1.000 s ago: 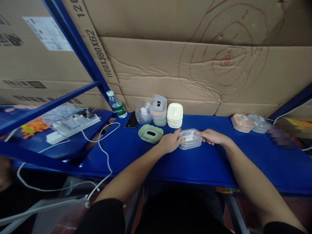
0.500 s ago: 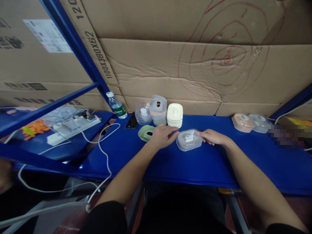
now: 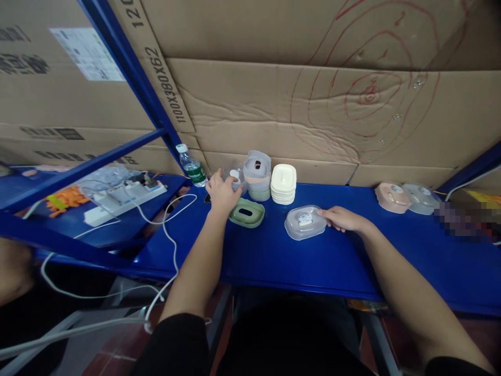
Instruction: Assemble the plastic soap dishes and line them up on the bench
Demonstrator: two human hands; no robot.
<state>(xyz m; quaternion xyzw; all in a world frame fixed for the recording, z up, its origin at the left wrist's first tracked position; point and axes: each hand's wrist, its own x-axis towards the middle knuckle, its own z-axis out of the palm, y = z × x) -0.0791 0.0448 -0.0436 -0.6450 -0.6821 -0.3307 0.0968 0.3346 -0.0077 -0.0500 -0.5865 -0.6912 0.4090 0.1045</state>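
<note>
My left hand (image 3: 221, 192) reaches to the back of the blue shelf (image 3: 313, 261) and its fingers curl onto a stack of clear round lids (image 3: 234, 177). My right hand (image 3: 341, 218) rests with fingers flat against the right edge of a clear lidded box (image 3: 305, 222) with a white tab on top. A green box with a slot (image 3: 246, 213) lies just right of my left wrist. Behind it stand a grey and pink stack of boxes (image 3: 257, 175) and a stack of cream lids (image 3: 283, 184).
A water bottle (image 3: 191, 166) stands at the back left, with a black phone partly hidden by my left hand. A white power strip (image 3: 123, 198) and cables (image 3: 168, 240) lie on the left shelf. A pink box (image 3: 392, 197) and a clear box (image 3: 421, 197) sit far right. Cardboard (image 3: 313, 104) walls the back.
My left hand left the clear lidded box and moved left and back, past the green box, to the stack of clear round lids. My right hand stayed on the box.
</note>
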